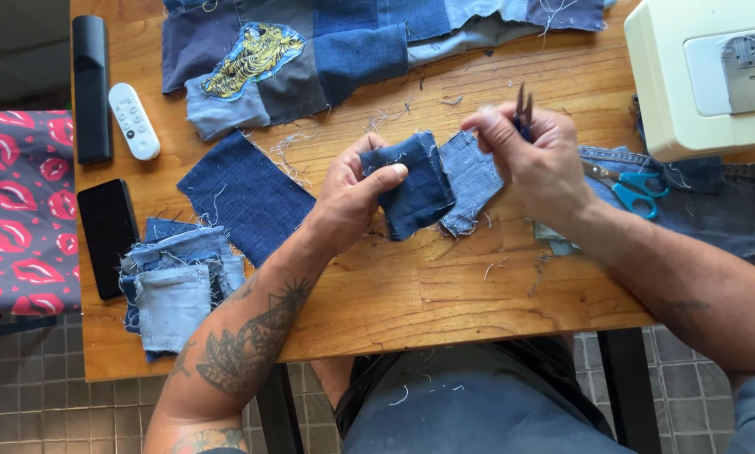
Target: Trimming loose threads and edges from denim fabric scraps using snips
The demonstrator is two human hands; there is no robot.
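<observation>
Left hand (352, 197): pinched on dark denim patch (411, 192), held just above counter (445, 286).
Right hand (537, 160): closed on small snips (523, 113), tips up.
Handling: patch looks light, limp, frayed; best gripped at a folded edge.
Surface: wooden, littered with threads, denim scraps (180, 286), scissors (634, 187).
Room: tiled floor (24, 395).

The left hand (352, 197) is curled with its thumb pressed flat across its fingers, while the right hand (535, 160), just beside it, has fingertips pinched together.
</observation>
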